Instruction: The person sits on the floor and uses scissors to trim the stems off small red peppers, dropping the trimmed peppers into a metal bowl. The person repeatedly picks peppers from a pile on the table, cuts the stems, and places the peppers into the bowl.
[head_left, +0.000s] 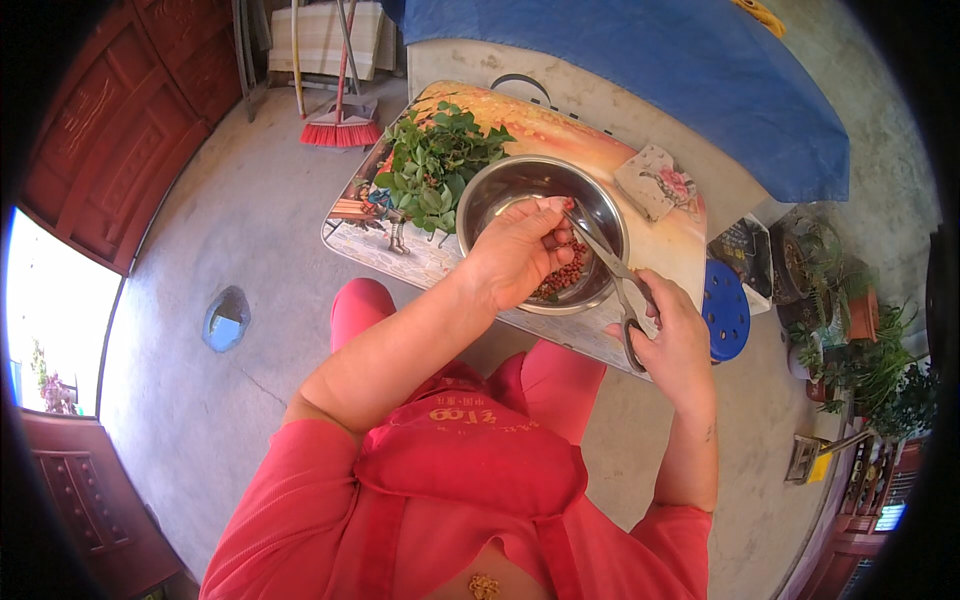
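Over a stainless steel bowl (480, 180), my left hand (521, 247) pinches a small cluster of red berries (568, 203) between thumb and fingertips. My right hand (670, 330) grips the handles of a pair of scissors (611, 259), its blades pointing at the cluster. Those blades look slightly parted near the berries, though the exact gap is hard to make out. Loose red berries (574, 274) lie in the bottom of the bowl, partly hidden by my left hand. A heap of green leafy sprigs (442, 161) rests left of the bowl, touching or close to its rim.
The bowl stands on a low table with a printed top (585, 135). A folded floral cloth or pad (658, 182) lies at its right. Beside the table is a blue round stool (726, 311). A broom (341, 131) leans behind; potted plants (885, 360) line the right side.
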